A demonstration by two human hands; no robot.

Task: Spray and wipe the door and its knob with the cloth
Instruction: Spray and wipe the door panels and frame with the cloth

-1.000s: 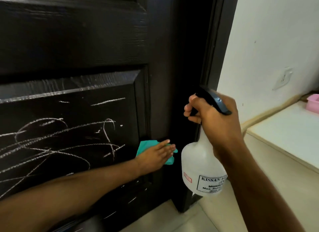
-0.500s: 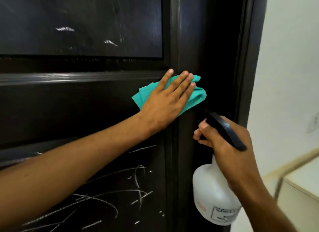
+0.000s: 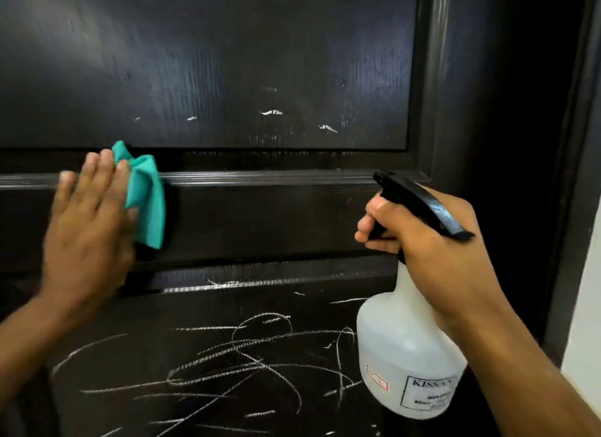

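Note:
A dark brown panelled door fills the view. My left hand presses a teal cloth flat against the door's middle rail at the left, fingers straight. My right hand grips the neck and trigger of a translucent white spray bottle with a black nozzle, held upright close to the door's right side. White chalk scribbles cover the lower panel, and a few small white marks dot the upper panel. No knob is in sight.
The dark door frame runs down the right side. A strip of pale wall shows at the far right edge.
My left hand has swept the cloth leftward along the middle rail from the door's right side. The spray bottle stays on the right, and the view has shifted closer.

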